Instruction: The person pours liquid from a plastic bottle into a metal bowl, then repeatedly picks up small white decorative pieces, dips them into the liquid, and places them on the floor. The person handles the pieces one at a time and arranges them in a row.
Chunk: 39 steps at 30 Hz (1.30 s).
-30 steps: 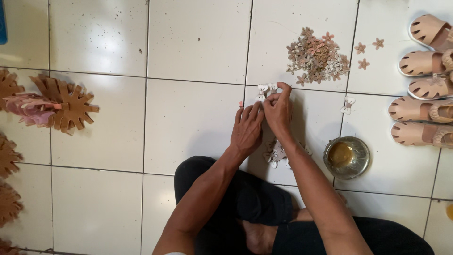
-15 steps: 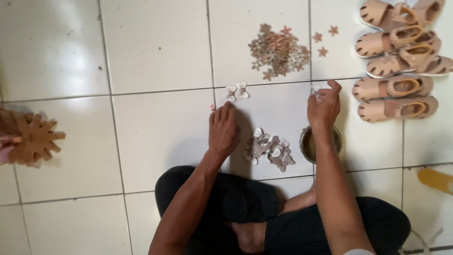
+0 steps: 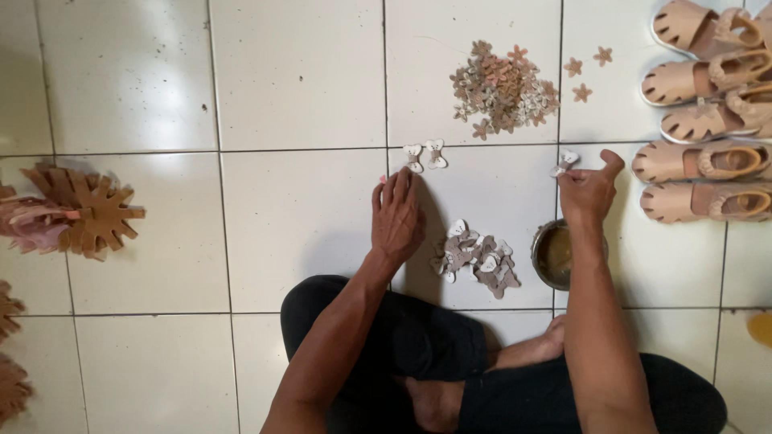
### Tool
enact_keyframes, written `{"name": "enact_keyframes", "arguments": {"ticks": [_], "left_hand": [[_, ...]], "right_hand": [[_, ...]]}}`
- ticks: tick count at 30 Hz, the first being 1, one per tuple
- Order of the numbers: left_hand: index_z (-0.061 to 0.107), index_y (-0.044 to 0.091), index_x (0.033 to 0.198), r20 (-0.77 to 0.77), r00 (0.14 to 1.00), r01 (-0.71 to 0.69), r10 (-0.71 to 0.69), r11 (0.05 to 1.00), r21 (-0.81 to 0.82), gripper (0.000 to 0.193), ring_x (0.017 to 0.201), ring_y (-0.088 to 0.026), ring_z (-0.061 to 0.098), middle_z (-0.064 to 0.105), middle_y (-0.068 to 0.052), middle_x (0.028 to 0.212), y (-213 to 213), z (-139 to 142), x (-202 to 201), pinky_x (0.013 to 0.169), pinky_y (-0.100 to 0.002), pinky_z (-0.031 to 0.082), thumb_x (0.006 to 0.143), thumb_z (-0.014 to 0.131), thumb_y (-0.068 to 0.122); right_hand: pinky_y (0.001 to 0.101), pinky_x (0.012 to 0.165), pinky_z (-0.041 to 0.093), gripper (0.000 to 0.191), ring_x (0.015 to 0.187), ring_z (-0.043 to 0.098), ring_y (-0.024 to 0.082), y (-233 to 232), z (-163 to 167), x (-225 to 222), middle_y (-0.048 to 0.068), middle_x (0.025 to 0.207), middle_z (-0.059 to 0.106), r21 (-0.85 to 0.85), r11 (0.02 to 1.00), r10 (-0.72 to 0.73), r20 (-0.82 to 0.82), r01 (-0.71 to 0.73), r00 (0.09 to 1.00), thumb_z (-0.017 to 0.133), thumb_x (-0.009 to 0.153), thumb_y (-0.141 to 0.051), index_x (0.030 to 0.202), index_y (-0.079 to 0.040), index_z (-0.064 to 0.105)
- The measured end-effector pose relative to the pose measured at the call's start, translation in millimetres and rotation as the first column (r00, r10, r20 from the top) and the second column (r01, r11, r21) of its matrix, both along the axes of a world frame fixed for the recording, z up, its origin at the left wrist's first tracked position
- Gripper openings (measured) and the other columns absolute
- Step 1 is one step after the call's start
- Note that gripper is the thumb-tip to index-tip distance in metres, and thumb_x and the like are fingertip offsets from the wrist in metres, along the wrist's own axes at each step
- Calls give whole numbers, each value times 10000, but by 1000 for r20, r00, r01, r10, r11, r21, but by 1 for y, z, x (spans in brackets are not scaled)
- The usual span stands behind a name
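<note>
Bows laid out: two pale bow-shaped cutouts [image 3: 425, 154] on the floor [image 3: 297, 209]
Sandals: five tan sandals [image 3: 708, 104]
Right hand [image 3: 589, 193]: grip pinches one small pale bow piece [image 3: 564, 161]
Left hand [image 3: 397, 217]: flat, empty

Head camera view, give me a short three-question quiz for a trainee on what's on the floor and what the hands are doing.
1. True or false: the right hand pinches a small bow-shaped piece in its fingers.
2. Which lies nearest the left hand?
A. the sandals
B. the two bow pieces on the tile
C. the flower-shaped cutouts
3. Fill in: the round metal bowl sits just below the ____ hand.

Key: 1 true; 2 B; 3 right.
</note>
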<state>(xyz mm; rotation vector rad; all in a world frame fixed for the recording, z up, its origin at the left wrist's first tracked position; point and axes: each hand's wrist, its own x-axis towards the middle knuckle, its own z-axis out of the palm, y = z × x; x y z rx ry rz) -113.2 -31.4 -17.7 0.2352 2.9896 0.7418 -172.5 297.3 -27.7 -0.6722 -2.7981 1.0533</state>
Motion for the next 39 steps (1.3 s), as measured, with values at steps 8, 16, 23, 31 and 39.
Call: {"name": "enact_keyframes", "arguments": {"ticks": [8,16,23,31,39], "left_hand": [[546,-57,1303,-38,999,-23,32,979,204,439,1374,-389,441,402,-244,1515,0,-6,-1,1158,-514,338,871,593,7],[638,23,1155,145,936,-351,320,860,370,329,1198,-380,572,602,-174,1324,-22,11,-5,1026,-488,439,843,558,-46],[568,18,1264,150,945,-328,292,825,460,440,1151,-421,581,680,-184,1206,-21,13,-10,997,-513,457,834,527,-68],[564,-9,1233,181,940,-341,290,826,448,426,1097,-428,605,676,-208,1153,-29,25,-13,949,-535,483,818,518,-96],[555,-33,1357,-98,913,-277,396,778,564,429,1195,-390,628,635,-233,1335,-93,26,-11,1003,-462,548,951,655,62]], "right_hand": [[343,789,657,699,929,756,266,-120,35,0,171,1032,748,-203,948,254,13,-246,967,738,920,12,1472,-42,313],[353,690,602,656,807,733,232,-230,4,-5,120,911,723,-236,872,419,-90,-429,903,706,912,-7,1433,-33,308],[376,690,585,597,797,730,227,-245,-10,-9,108,893,716,-148,880,436,-122,-451,891,683,923,4,1416,-17,347],[373,838,588,548,1010,670,243,-187,45,18,146,1140,682,-116,911,389,-83,-396,918,730,961,-92,1444,-40,476],[437,950,520,819,1139,634,380,19,69,119,283,1350,595,180,982,63,5,-63,998,746,968,-130,1582,4,222]]}}
